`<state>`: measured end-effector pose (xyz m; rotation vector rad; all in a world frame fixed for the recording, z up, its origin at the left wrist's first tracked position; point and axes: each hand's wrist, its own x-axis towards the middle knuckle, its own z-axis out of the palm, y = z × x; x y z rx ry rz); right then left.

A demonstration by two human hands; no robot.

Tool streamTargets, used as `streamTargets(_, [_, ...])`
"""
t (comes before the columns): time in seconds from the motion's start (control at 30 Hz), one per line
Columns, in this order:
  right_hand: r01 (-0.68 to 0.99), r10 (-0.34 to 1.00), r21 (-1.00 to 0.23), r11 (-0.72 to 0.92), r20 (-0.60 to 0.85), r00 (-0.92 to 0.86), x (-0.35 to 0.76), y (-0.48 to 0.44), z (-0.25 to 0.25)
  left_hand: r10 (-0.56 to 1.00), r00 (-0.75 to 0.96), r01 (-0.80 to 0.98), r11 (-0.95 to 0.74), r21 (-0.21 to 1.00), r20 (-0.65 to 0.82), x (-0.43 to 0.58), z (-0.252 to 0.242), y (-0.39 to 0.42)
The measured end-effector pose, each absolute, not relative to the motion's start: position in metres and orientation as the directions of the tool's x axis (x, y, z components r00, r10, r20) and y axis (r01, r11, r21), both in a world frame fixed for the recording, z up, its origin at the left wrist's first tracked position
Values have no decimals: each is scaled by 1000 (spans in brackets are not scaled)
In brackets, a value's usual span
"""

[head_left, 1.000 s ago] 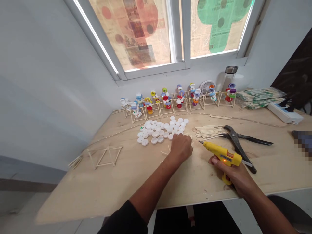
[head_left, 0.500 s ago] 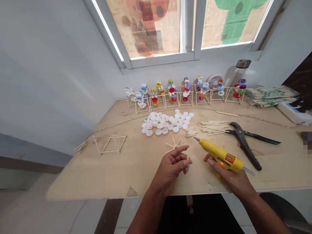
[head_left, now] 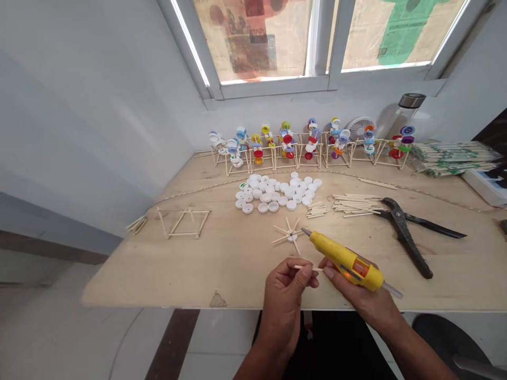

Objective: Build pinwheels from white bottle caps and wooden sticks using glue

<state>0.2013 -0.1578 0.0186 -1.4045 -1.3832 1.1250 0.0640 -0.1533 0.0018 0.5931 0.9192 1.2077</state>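
While the left grip (head_left: 285,289) pinches a short wooden stick (head_left: 317,269) between thumb and fingers, the right grip (head_left: 366,296), fingertips at the stick's other end, wraps around a yellow glue gun (head_left: 335,252). Just beyond both grips, a star of sticks (head_left: 292,233) rests on the desk (head_left: 233,264); loose white caps (head_left: 273,196) lie farther beyond, pliers (head_left: 403,228) to the right grip's right.

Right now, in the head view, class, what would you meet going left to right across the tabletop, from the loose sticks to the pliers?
Loose sticks → open stick frame → spoked stick wheel → yellow glue gun in the right hand → black pliers.
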Motion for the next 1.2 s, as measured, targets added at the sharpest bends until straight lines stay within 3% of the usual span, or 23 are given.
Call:
streamTargets(0.23, [268,996,-962,-53,-34,76,198,-159,18,952,51,-537,282,796,-302,73,-1,-162])
streamTargets(0.47, [277,996,-957,-86,-76,48,200,-158,22,958,41,-475,268,838,-283,69,-3,-163])
streamTargets(0.53, [284,995,-955,-91,-78,58,201,-157,23,968,58,-350,248,903,-243,64,-3,-163])
streamTargets(0.63, [292,996,-953,-81,-64,68,203,-156,21,993,95,-21,78,997,-75,54,-1,-162])
streamTargets(0.7, [296,997,-953,-70,-58,50,203,-155,19,988,148,159,-59,985,36,49,1,-162])
streamTargets(0.77, [304,998,-951,-60,-53,34,202,-154,18,981,180,232,-120,965,79,45,3,-161])
streamTargets(0.87, [336,999,-941,-41,-32,33,203,-153,18,996,91,180,-38,983,22,41,1,-157])
streamTargets(0.97, [446,1000,-895,10,10,-1,207,-154,18,989,-49,-19,136,991,-137,35,-2,-150])
streamTargets(1.07, [576,994,-812,90,42,-97,213,-156,16,966,-72,-153,237,959,-250,29,-5,-143])
streamTargets(1.2, [628,980,-755,188,100,-174,217,-159,13,965,-62,-92,249,964,-255,23,-8,-138])
